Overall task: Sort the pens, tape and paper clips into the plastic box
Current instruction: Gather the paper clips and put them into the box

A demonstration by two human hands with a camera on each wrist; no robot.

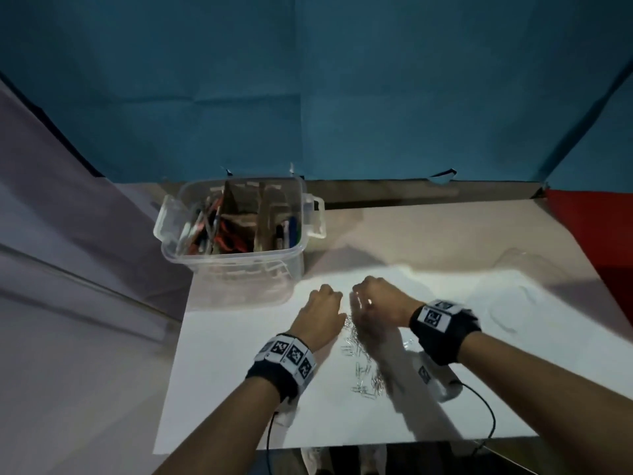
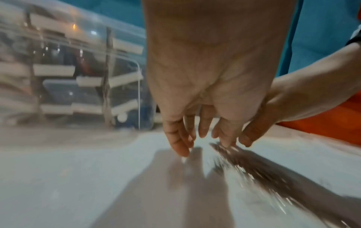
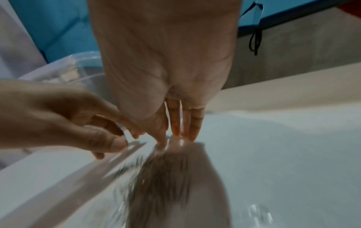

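Observation:
A loose pile of silver paper clips (image 1: pixel 363 371) lies on the white sheet (image 1: pixel 239 389) in front of me. My left hand (image 1: pixel 325 296) and right hand (image 1: pixel 363 296) hover side by side at the pile's far end, fingers pointing down. In the left wrist view the left hand (image 2: pixel 203 138) has relaxed fingers just above the sheet, with blurred clips (image 2: pixel 244 166) beside them. The right hand (image 3: pixel 175 135) touches the clips (image 3: pixel 156 177) with straight fingers. The clear plastic box (image 1: pixel 239 258) stands at the back left, with pens (image 1: pixel 205 228) in its compartments.
Cardboard dividers split the box, and more pens (image 1: pixel 287 231) stand in its right compartment. A crumpled clear plastic film (image 1: pixel 520 265) lies on the table at the right. Blue walls close the back; a red panel (image 1: pixel 589 234) stands at the right edge.

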